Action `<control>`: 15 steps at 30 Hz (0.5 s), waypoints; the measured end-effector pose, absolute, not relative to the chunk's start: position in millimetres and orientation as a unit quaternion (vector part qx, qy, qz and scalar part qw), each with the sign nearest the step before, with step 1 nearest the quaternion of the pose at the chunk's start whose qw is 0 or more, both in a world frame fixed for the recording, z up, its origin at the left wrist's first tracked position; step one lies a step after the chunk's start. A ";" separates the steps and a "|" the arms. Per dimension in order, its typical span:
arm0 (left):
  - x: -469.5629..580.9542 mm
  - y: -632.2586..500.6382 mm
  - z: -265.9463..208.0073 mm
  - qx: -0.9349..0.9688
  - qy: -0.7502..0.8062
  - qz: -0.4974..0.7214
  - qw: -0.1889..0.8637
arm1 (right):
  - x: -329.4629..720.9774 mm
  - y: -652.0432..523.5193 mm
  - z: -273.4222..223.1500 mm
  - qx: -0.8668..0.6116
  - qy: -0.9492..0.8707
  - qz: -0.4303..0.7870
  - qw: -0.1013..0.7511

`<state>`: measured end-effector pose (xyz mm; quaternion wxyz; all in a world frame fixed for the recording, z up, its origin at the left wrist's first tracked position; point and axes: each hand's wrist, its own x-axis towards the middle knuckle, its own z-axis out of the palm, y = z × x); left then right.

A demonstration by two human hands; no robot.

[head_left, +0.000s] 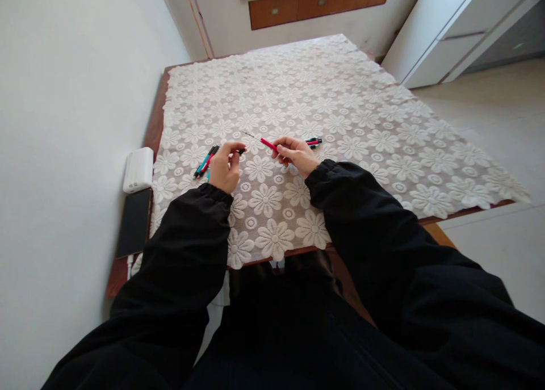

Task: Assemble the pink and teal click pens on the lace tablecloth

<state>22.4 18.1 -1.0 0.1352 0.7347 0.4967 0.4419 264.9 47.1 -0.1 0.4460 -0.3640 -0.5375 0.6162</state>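
Observation:
In my right hand (294, 154) is a red pen barrel (267, 144), pinched between thumb and fingers and pointing up to the left. A thin refill (250, 134) extends from the barrel's front end. My left hand (225, 166), a short distance to the left, pinches a small black pen part (242, 151) between thumb and fingertips; its exact shape is too small to make out. Several pens in teal, red and black (205, 162) lie just left of my left hand. More dark and red pens (315, 141) lie behind my right hand, partly covered by it.
A white floral lace cloth (272, 239) covers the table. A white power bank (138, 170) and a black phone (134, 224) with a white cable (129, 267) sit along the left edge by the wall. Wooden drawers (321, 3) and a white cabinet (443, 35) stand beyond.

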 end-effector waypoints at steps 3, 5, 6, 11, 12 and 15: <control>24.3 17.0 -1.7 0.696 0.479 0.516 0.142 | 264.0 46.6 -0.8 -0.377 -0.558 0.594 0.440; 25.6 16.2 -2.0 0.684 0.467 0.545 0.134 | 263.5 46.4 -1.0 -0.384 -0.572 0.577 0.439; 26.2 15.8 -1.9 0.681 0.466 0.550 0.129 | 263.4 46.3 -1.0 -0.386 -0.578 0.570 0.438; 28.7 13.8 0.0 0.677 0.478 0.547 0.120 | 263.2 45.9 -0.4 -0.391 -0.606 0.544 0.430; 29.0 13.3 0.4 0.675 0.477 0.549 0.121 | 263.2 45.9 -0.4 -0.393 -0.608 0.541 0.428; 29.0 12.5 1.2 0.669 0.474 0.560 0.119 | 263.3 46.4 -0.9 -0.399 -0.608 0.539 0.425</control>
